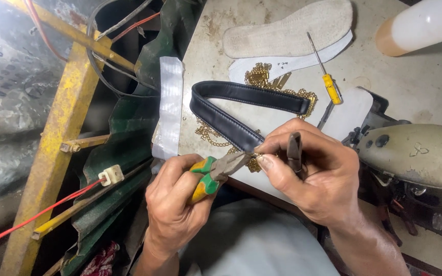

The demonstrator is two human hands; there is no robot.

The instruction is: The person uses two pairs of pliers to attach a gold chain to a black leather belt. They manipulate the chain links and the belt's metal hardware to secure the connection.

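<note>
My left hand grips pliers with green and yellow handles, their jaws pinching a gold chain link. My right hand pinches the same link between thumb and forefinger and also holds a dark second tool upright in its fingers. A black padded strap bends in a V on the table, one end running down to the link. More gold chain lies under and beside the strap.
Two shoe insoles lie at the back of the worn table, with a yellow-handled screwdriver beside them. A sewing machine stands at right, a plastic bottle top right. A yellow metal frame with wires stands at left.
</note>
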